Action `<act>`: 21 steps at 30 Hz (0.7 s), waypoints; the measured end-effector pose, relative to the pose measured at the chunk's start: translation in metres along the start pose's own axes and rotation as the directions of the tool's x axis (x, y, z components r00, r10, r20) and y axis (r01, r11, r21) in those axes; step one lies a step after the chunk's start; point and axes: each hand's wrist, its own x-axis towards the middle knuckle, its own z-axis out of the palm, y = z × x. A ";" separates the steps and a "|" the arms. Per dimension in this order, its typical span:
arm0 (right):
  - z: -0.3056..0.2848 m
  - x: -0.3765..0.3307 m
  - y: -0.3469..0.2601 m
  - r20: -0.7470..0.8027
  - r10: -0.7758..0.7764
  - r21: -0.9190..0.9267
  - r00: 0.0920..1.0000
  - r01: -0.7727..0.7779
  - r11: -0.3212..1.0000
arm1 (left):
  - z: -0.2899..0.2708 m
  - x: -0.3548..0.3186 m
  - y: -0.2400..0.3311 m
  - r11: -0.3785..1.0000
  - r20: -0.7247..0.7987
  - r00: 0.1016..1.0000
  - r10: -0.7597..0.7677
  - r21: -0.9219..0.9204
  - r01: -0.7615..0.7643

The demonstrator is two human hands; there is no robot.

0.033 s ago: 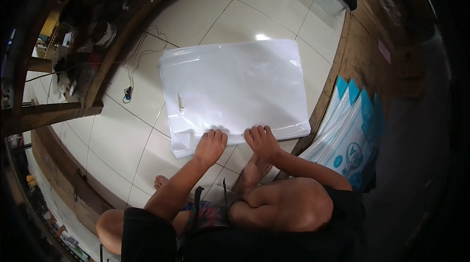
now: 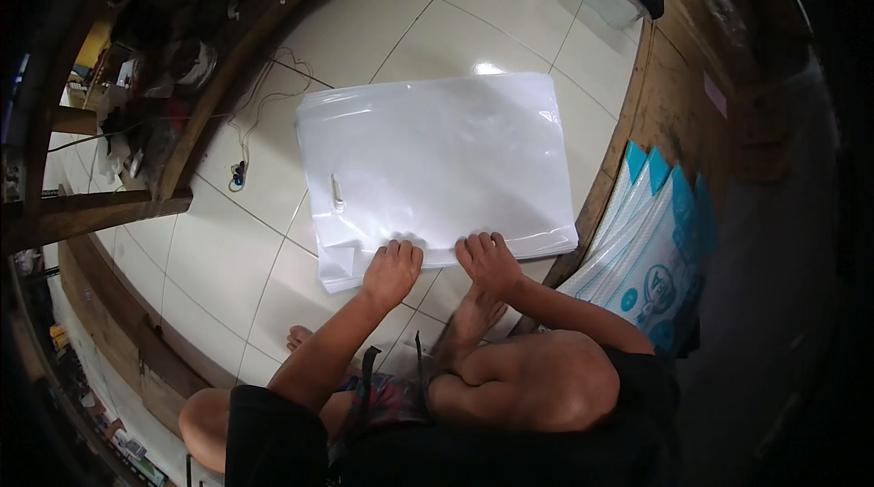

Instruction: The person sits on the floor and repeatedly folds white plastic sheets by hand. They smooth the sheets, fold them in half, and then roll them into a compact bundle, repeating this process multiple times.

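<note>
On the tiled floor in front of me lies a stack of glossy white plastic bags (image 2: 437,159), with a handle slot (image 2: 338,194) punched near its left side. My left hand (image 2: 394,268) is closed over the near edge, left of the middle. Further right along the same edge, my right hand (image 2: 487,261) has its fingers curled over the plastic too. The thumbs and the undersides of the bags at the grip are hidden. At the lower left corner the layers fan out and crease.
Blue-and-white printed bags (image 2: 637,259) stand fanned beside a wooden platform (image 2: 665,96) on the right. A cluttered wooden shelf (image 2: 187,155) rises on the left, with a thin cable (image 2: 244,136) trailing on the tiles. My bare foot (image 2: 469,314) is just below the stack.
</note>
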 end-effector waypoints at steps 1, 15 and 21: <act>0.003 0.000 0.004 -0.023 -0.009 0.018 1.000 0.009 1.000 | -0.004 0.002 0.000 1.000 0.024 1.000 0.001 -0.015 -0.001; -0.001 0.000 0.027 0.006 -0.060 0.138 0.998 0.059 0.989 | -0.001 -0.006 -0.015 0.996 -0.069 0.995 -0.075 0.038 0.077; 0.008 0.005 0.003 0.027 0.020 -0.067 0.999 -0.018 0.998 | 0.001 -0.005 -0.014 0.995 -0.057 0.995 -0.087 0.039 0.089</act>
